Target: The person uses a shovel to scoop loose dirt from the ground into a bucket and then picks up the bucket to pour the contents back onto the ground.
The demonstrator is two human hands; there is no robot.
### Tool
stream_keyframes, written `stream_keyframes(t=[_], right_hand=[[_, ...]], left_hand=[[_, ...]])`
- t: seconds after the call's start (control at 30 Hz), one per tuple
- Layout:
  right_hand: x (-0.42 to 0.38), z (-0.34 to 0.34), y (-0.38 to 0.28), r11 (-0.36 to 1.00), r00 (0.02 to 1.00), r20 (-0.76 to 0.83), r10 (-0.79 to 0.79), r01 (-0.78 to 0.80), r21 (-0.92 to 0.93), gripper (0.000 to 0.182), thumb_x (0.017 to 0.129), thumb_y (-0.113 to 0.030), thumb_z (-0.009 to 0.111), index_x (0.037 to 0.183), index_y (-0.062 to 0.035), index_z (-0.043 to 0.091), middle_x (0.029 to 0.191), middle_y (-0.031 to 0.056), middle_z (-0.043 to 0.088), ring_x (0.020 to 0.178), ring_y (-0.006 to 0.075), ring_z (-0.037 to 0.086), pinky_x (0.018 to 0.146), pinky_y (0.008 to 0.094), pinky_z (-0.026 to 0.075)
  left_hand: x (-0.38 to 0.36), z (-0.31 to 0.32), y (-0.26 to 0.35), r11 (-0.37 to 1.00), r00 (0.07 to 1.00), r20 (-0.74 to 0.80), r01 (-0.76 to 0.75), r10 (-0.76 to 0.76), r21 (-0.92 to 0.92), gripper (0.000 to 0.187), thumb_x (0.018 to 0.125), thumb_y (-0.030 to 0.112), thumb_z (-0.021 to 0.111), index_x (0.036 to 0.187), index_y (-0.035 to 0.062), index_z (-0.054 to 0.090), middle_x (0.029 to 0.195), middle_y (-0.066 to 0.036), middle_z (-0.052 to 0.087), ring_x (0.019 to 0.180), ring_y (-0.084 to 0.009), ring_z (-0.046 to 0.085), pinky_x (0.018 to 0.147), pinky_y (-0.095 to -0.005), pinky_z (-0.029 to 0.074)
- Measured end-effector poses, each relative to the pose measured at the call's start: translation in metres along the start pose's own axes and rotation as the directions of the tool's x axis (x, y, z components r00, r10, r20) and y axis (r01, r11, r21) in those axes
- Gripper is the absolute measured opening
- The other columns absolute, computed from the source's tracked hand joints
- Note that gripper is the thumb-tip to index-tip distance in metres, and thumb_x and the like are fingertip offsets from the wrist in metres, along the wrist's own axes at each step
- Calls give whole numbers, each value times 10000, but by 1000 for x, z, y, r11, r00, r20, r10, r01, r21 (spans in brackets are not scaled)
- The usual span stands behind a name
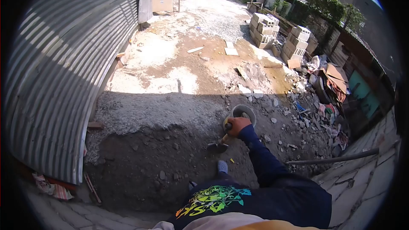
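Observation:
My right hand (239, 126), in a dark blue sleeve, is closed round the dark and yellow grip of a short shovel (224, 139). The shovel's wooden shaft slants down to a dark metal blade (217, 148), which is at the dark soil (140, 162). Just beyond my hand is a pale bucket (251, 111) with some grey material inside; my hand hides part of its near side. My left hand is out of view. A grey clog (222, 167) shows on one foot, close to the blade.
Corrugated metal sheeting (55, 72) walls the left side. Stacked concrete blocks (264, 30) stand at the back right, with rubble and rubbish (328, 81) nearer. A long bar (336, 159) juts in at the right, by a block wall (362, 183). Gravelly concrete (157, 108) borders the soil.

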State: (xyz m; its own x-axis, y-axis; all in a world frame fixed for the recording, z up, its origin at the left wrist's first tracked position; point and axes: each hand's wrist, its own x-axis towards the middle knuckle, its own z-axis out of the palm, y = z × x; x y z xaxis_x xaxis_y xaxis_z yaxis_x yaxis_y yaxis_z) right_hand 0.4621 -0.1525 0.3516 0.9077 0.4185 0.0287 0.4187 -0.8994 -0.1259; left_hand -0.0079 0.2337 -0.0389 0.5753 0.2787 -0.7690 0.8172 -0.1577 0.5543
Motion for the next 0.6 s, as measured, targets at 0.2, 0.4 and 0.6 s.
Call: stream_keyframes(t=[0.2, 0.4, 0.6], right_hand=[[-1, 6, 3, 999, 1000, 7, 15, -16, 44, 248, 698, -322, 679, 874, -148, 667, 804, 120, 687, 822, 318, 678, 717, 446, 529], [1, 10, 4, 999, 1000, -9, -6, 6, 33, 242, 705, -327, 686, 870, -152, 669, 804, 118, 690, 814, 318, 681, 715, 444, 531], [4, 8, 4, 999, 1000, 14, 9, -9, 31, 223, 717, -319, 668, 868, -154, 669, 811, 115, 693, 816, 315, 681, 719, 451, 530]], left_hand=[[0, -1, 1, 1000, 1000, -1, -1, 1, 1, 360, 878, 383, 671, 1055, 70, 688, 934, -70, 691, 814, -183, 657, 729, -326, 513], [-3, -2, 0, 1000, 1000, -1, 1, -1, 5, 360, 877, 384, 672, 1053, 71, 688, 931, -68, 689, 810, -183, 656, 725, -325, 513], [-5, -4, -1, 1000, 1000, -3, 4, -4, 7, 359, 875, 385, 673, 1052, 72, 687, 928, -67, 688, 807, -182, 655, 722, -325, 514]])
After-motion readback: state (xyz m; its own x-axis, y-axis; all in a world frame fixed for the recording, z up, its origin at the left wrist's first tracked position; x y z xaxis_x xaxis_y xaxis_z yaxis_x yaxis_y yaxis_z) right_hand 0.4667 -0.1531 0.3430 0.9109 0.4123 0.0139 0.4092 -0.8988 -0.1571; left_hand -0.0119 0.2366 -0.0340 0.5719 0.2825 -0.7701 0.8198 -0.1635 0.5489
